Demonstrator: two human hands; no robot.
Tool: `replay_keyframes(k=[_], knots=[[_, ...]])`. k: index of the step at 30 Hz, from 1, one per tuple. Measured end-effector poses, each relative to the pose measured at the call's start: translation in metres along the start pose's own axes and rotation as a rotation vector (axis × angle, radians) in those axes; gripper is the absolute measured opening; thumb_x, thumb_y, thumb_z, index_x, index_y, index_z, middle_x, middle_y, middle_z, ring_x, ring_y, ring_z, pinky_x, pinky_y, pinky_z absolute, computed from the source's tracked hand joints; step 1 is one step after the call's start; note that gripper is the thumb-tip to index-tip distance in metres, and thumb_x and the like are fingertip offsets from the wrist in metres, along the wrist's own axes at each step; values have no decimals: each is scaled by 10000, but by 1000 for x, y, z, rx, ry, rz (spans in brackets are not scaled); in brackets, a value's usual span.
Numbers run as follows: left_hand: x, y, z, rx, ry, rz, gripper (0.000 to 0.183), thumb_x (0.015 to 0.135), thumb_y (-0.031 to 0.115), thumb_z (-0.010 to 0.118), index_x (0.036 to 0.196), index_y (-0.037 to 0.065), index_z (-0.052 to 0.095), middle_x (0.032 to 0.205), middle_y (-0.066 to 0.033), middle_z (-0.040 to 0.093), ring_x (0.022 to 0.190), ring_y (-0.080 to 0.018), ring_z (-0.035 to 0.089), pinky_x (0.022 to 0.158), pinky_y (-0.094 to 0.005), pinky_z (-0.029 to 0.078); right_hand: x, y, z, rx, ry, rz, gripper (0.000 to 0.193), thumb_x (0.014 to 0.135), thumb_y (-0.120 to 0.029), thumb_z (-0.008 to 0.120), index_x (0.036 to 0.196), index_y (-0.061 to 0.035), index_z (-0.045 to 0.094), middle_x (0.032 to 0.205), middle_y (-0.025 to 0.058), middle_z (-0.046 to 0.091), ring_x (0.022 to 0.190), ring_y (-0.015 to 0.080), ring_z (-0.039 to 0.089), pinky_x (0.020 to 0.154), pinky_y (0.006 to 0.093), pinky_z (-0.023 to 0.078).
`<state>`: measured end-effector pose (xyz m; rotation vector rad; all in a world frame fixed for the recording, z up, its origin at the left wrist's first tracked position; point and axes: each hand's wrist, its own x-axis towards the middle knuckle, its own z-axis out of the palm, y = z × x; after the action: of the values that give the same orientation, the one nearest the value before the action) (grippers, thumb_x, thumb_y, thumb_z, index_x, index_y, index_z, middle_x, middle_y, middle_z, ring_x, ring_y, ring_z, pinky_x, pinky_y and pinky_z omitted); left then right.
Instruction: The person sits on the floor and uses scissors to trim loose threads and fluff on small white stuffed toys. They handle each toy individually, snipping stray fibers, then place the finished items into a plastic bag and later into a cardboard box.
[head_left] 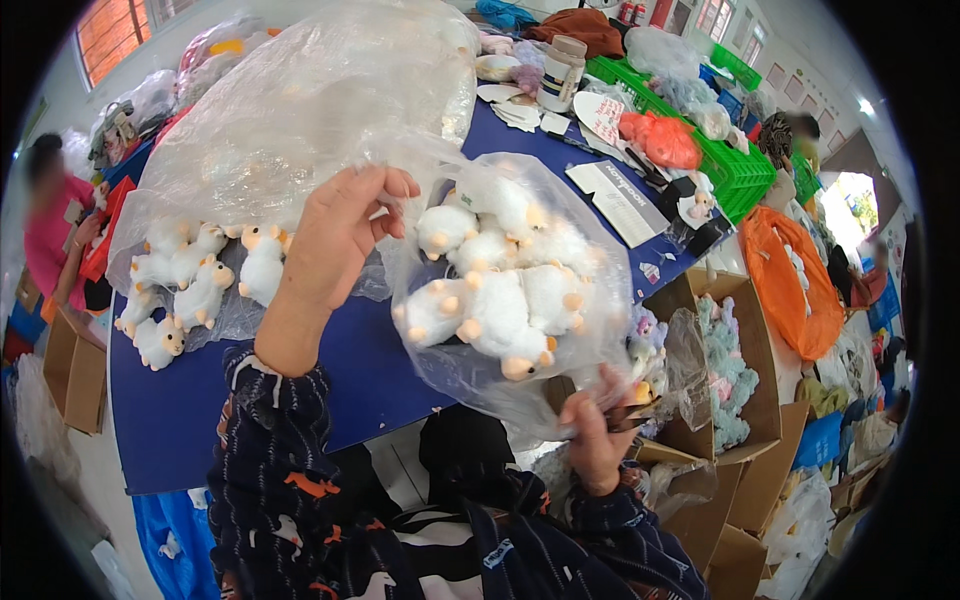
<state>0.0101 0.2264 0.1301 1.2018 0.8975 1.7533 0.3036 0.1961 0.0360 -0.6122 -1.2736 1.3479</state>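
A clear plastic bag (610,290) filled with several small white plush sheep (495,310), tan at feet and faces, lies over the near edge of the blue table. My left hand (345,225) pinches the bag's upper left rim. At its lower right, my right hand (597,440) is closed at the bag's edge, and a slim dark tool (632,414) sticks out past the fingers; its kind is unclear. More white plush sheep (203,292) lie loose left of my left forearm, beside a large clear plastic sack (300,120).
The blue table (385,385) also bears a white jar (562,75) and a cardboard piece (615,203). A green crate (735,175) stands at the back right. To the right are open cartons (755,350) of pastel plush toys and an orange bag (790,290). Other people work at both sides.
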Motion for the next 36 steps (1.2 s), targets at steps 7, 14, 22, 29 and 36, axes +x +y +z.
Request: replay_keyframes(k=[7, 14, 22, 29, 36], knots=[[-12, 19, 3, -132, -26, 101, 269, 925, 229, 427, 891, 9, 577, 954, -112, 573, 746, -151, 492, 660, -277, 420, 23, -25, -11, -98, 131, -85, 532, 838, -156, 556, 1285, 28, 334, 726, 89, 550, 604, 123, 493, 587, 238, 408], [-31, 30, 20, 31, -42, 155, 251, 910, 173, 429, 937, -14, 595, 974, -123, 606, 803, -149, 543, 693, -270, 437, 23, -40, -13, -232, 44, -134, 769, 760, -76, 653, 1377, -12, 198, 871, 100, 595, 703, 101, 526, 649, 208, 412], [-48, 29, 21, 200, -73, 324, 244, 913, 138, 432, 970, -31, 599, 981, -120, 622, 910, -170, 573, 799, -294, 452, 83, -53, 44, -868, -323, -287, 653, 741, -30, 642, 1305, -2, 314, 973, 128, 622, 680, 179, 573, 591, 264, 441], [-38, 22, 21, -3, -42, 224, 299, 944, 208, 411, 974, -23, 599, 938, -137, 626, 1098, -245, 524, 867, -314, 407, 192, 35, 53, -1244, -467, -291, 603, 689, -183, 665, 1200, 13, 413, 911, 244, 608, 830, 395, 589, 710, 430, 475], [-36, 20, 12, 39, -20, 207, 250, 929, 222, 423, 968, 39, 589, 1106, -205, 570, 862, -178, 545, 862, -350, 394, 217, 23, 47, -946, -410, 166, 455, 648, -353, 686, 895, 24, 629, 771, 86, 603, 680, 162, 564, 576, 282, 434]])
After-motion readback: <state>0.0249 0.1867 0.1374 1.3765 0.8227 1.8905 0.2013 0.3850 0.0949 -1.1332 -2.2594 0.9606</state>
